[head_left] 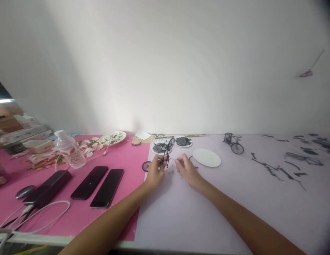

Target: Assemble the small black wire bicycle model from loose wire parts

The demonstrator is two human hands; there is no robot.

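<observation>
My left hand (pixel 155 172) is closed on a partly built black model bicycle (pixel 168 156), held above the pale half of the table with a wheel at its top. My right hand (pixel 188 170) pinches a thin, stick-like piece (pixel 172 159) that points left at the model; whether its tip touches is too small to tell. A loose black wheel (pixel 146 165) lies just left of my left hand. Behind the hands stands a white plate of black wheels (pixel 156 150). Small dark parts lie partly hidden behind my right hand.
A second plate with dark parts (pixel 183 141) and a bare white plate (pixel 206 157) stand behind. A finished-looking model bicycle (pixel 234 143) stands at right, with loose black parts (pixel 276 169) beyond. On the pink side are two phones (pixel 107 188), a power strip (pixel 49 187) and a water bottle (pixel 70 149).
</observation>
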